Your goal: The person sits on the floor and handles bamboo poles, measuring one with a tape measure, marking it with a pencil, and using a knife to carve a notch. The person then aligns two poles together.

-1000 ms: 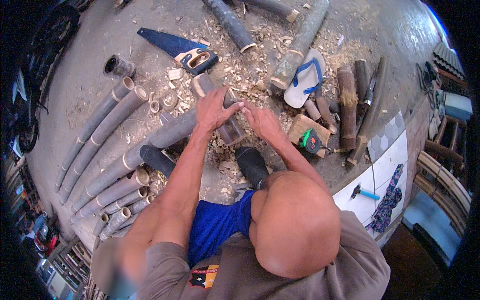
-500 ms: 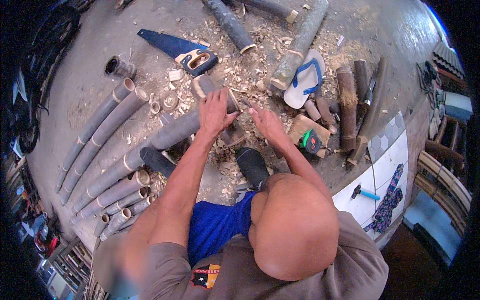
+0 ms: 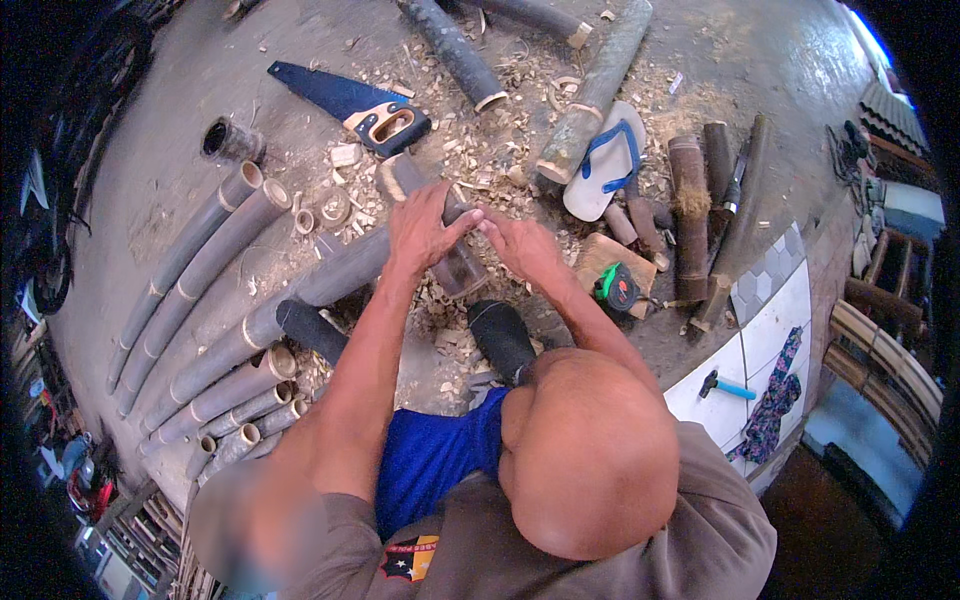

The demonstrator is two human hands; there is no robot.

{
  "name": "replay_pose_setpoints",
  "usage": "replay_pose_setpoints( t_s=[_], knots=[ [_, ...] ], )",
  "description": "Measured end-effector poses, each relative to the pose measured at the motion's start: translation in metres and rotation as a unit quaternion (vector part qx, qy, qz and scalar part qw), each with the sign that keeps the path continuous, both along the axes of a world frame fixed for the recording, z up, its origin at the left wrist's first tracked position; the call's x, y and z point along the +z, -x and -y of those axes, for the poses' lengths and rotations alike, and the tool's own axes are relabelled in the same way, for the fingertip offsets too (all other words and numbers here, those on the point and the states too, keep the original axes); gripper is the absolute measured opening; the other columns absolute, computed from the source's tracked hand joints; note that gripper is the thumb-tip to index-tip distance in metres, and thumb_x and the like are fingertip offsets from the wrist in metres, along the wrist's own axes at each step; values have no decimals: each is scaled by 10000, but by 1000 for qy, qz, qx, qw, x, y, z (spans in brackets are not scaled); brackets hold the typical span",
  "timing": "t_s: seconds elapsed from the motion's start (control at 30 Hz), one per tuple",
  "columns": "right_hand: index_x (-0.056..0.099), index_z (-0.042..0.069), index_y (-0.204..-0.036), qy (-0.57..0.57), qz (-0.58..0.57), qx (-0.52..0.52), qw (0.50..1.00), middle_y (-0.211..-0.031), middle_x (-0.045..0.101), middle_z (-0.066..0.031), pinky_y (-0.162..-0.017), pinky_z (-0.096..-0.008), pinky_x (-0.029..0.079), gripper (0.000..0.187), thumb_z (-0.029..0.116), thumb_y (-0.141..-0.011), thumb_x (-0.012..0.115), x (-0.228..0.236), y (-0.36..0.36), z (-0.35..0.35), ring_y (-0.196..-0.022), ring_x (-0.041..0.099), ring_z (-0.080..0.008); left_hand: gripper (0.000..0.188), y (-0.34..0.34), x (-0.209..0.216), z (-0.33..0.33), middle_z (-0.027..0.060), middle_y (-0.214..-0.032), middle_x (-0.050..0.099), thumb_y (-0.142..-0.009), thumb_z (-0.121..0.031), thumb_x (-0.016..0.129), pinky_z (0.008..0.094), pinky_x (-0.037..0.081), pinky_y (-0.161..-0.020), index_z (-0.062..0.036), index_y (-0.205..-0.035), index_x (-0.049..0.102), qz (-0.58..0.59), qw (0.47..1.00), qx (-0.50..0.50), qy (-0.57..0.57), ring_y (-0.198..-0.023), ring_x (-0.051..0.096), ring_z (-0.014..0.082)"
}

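Observation:
A long grey bamboo pole (image 3: 345,268) slants up from the lower left, and its far end rests across a short, thick bamboo piece (image 3: 459,274). Over that end my left hand (image 3: 418,232) is closed, fingers on top and thumb toward the right. My right hand (image 3: 522,248) is closed at the pole's tip, its fingertips meeting my left thumb. Whatever the right fingers hold is hidden. My dark-socked feet (image 3: 500,335) flank the work, with pale wood chips all around.
Beyond the work lies a handsaw (image 3: 345,105). Several bamboo poles (image 3: 225,225) fan out at left. On the right are a white-and-blue flip-flop (image 3: 607,165), a tape measure (image 3: 616,288) on a wood block, brown bamboo pieces (image 3: 689,240) and a blue-handled hammer (image 3: 727,385) on tiles.
My right hand has moved slightly left, up against my left thumb. A thin dark piece that showed at its fingertips is now hidden. The whole view has shifted slightly.

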State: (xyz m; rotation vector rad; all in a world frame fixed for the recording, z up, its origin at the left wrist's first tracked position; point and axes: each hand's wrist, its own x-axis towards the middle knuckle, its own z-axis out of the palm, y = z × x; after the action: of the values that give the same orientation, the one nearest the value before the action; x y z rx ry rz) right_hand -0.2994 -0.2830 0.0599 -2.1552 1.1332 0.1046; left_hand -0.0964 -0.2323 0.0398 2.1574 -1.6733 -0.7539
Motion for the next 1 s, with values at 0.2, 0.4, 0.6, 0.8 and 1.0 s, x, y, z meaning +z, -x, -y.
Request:
replay_pose_setpoints(
  t_s=[0.2,0.4,0.6,0.8,1.0],
  knots=[
    [634,153,-1352,15,45,-56,997,-901,718,-257,-747,-597,556,447,433,-1075,423,-22,-19,-4,-828,699,-475,749,4,2,-4,190,-1238,701,-859,-677,661,492,486,-994,-90,-1325,652,45,996,72,-7,-1167,648,391],
    [674,-14,-1193,-56,151,-143,977,-1098,702,-285,-924,-529,526,506,425,-1058,461,-39,0,47,-1056,653,-499,701,7,10,-1,167,-1294,671,-868,-571,708,540,422,-1023,-125,-1395,588,57,995,62,-57,-1236,606,352],
    [467,165,-1524,34,18,-181,983,-1254,664,-299,-984,-570,496,573,478,-1044,474,27,121,34,-1136,651,-490,609,10,9,-17,182,-1319,551,-912,-424,718,560,470,-964,-259,-1463,516,146,984,-104,10,-1185,595,406],
    [431,223,-1547,98,-189,-300,930,-1022,724,-290,-844,-606,544,576,459,-1029,516,19,265,9,-981,698,-494,558,-5,18,-7,167,-1370,553,-932,-360,694,520,572,-818,-316,-1460,521,171,959,-227,5,-1101,660,393],
    [419,216,-1572,98,-214,-336,912,-1069,697,-339,-866,-599,529,586,432,-1036,521,-28,331,-43,-983,683,-517,850,-15,23,-33,173,-1436,499,-856,-301,774,500,564,-906,-346,-1585,339,200,951,-236,18,-1246,588,377]
  ],
)
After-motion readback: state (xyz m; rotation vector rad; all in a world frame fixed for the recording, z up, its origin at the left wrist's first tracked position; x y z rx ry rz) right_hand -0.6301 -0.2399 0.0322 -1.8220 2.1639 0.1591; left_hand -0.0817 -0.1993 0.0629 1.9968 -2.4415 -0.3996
